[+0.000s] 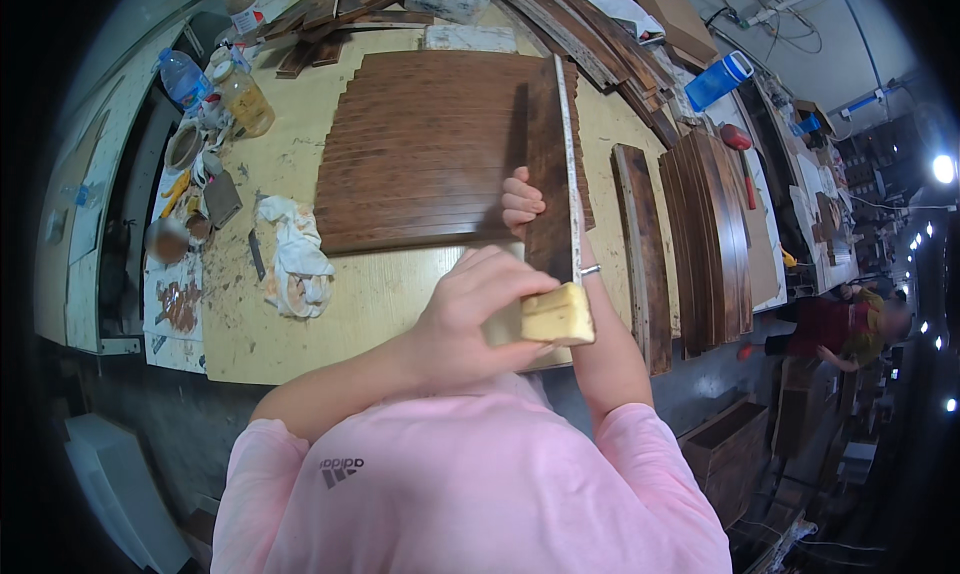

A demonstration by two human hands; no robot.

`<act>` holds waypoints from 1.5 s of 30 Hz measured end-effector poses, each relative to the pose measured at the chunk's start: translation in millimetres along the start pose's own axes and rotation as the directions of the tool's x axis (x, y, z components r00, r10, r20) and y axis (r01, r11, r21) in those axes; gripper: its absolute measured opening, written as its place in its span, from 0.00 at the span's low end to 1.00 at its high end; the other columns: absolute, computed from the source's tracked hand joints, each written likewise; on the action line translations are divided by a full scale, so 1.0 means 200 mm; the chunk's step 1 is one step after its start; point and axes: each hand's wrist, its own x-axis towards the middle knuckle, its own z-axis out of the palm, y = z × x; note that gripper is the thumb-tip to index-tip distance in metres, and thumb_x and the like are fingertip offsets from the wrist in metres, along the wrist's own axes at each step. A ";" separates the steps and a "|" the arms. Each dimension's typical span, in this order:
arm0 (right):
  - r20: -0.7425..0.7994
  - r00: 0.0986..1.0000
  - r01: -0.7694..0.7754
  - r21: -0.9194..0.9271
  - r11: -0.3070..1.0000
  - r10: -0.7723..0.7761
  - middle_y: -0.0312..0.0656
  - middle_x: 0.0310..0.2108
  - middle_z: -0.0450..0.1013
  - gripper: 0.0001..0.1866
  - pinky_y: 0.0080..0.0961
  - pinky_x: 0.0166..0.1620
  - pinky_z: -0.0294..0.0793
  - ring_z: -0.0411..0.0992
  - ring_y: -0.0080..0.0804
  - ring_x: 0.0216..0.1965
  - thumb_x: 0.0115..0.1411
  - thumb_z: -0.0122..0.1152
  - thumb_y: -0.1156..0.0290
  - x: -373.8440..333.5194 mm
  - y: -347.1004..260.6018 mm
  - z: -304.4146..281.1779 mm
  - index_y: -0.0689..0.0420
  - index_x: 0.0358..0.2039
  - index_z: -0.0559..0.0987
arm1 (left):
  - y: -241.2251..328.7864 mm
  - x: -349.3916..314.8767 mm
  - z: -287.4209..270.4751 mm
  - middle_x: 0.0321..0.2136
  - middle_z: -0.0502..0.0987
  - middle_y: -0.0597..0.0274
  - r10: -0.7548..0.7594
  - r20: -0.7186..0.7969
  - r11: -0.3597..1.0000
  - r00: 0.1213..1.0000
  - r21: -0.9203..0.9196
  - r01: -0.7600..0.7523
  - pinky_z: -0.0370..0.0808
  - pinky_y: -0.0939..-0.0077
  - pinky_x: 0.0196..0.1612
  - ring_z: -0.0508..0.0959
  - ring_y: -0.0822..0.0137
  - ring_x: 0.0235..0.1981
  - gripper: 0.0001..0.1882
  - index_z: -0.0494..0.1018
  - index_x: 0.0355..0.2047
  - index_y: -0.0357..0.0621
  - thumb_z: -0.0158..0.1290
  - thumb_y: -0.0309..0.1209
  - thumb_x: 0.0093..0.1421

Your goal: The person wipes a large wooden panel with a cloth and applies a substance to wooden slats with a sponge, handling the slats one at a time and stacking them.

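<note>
A dark brown wooden plank [547, 164] stands on its narrow edge in front of me, with a pale, speckled edge turned upward. My right hand [522, 200] is closed round it from beneath, and its fingertips show on the plank's left face. At the plank's near end, my left hand [485, 299] pinches a yellow sponge block [557, 316] between thumb and fingers. The sponge touches or nearly touches that end; I cannot tell which. Behind the plank, a row of brown boards [425, 154] lies side by side on the pale worktable [390, 319].
A stained white rag [297, 259] lies left of the boards. Beyond it are a jar of yellowish liquid [244, 101] and a plastic bottle [183, 79]. Stacked planks [705, 239] and a blue bottle [717, 81] are at right. Another person [845, 324] is farther off.
</note>
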 end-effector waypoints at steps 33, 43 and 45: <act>-0.386 0.741 -0.268 -0.920 0.285 -0.550 0.33 0.20 0.68 0.20 0.21 0.27 0.67 0.65 0.21 0.22 0.71 0.42 0.55 -0.64 0.20 0.05 0.56 0.31 0.73 | -0.73 -0.06 -0.75 0.40 0.79 0.60 -0.486 -0.523 0.857 0.700 -0.126 0.500 0.75 0.82 0.45 0.78 0.73 0.40 0.20 0.73 0.50 0.30 0.60 0.22 0.58; -0.016 0.356 -0.707 -0.658 -0.258 -0.934 0.55 0.19 0.68 0.25 0.39 0.33 0.67 0.69 0.39 0.24 0.67 0.51 0.55 -1.24 -0.50 -0.15 0.69 0.27 0.75 | -0.62 -0.38 -0.79 0.39 0.79 0.61 -0.659 -0.489 0.721 0.572 -0.193 0.665 0.72 0.84 0.43 0.77 0.75 0.37 0.19 0.73 0.51 0.31 0.57 0.23 0.60; -0.029 0.334 -0.752 -0.611 -0.248 -0.942 0.58 0.21 0.71 0.25 0.41 0.34 0.68 0.72 0.48 0.26 0.66 0.51 0.54 -1.25 -0.55 -0.18 0.68 0.28 0.76 | -0.61 -0.34 -0.74 0.38 0.79 0.61 -0.653 -0.473 0.738 0.592 -0.220 0.638 0.73 0.83 0.44 0.77 0.75 0.37 0.19 0.73 0.51 0.30 0.57 0.23 0.60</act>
